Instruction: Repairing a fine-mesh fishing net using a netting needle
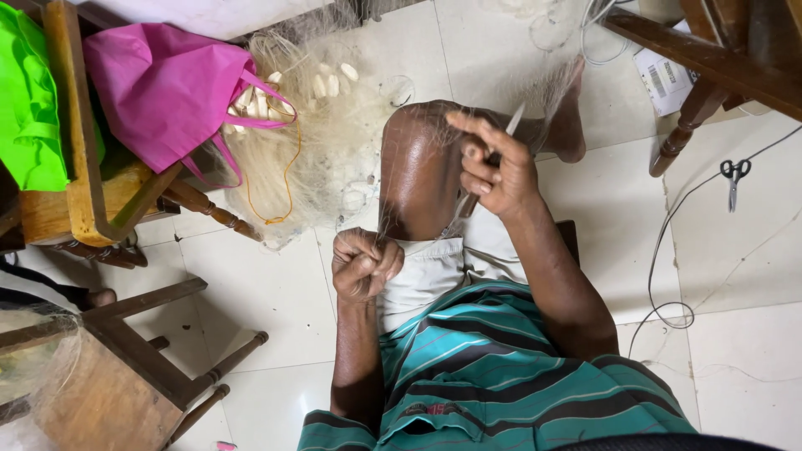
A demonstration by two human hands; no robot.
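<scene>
The white tiled floor (276,292) carried everything in view. A wooden chair (125,359) stood at its lower left corner, a second wooden chair (83,167) at its upper left corner, and dark wooden furniture legs (693,108) rose at the upper right corner. On the upper left chair lay a bright green bag (29,108) and, beside it, a pink bag (167,83) whose handles hung over the seat edge.

A heap of fine pale fishing net (326,142) with small white floats (330,83) lay on the floor near the top edge, just beside the pink bag; an orange cord (288,179) looped through it. From the heap the mesh was drawn over the person's raised knee (422,167), at the middle of the floor.

The left hand (363,263) was clenched into a fist around a gathered bunch of net strands, just below the knee. The right hand (493,167) was raised above the knee, fingers curled around a slim pale netting needle (511,121) that pointed toward the top edge.

A thin dark cable (668,250) ran along the right side of the floor, and a pair of scissors (734,177) lay near the right edge, well apart from both hands.
</scene>
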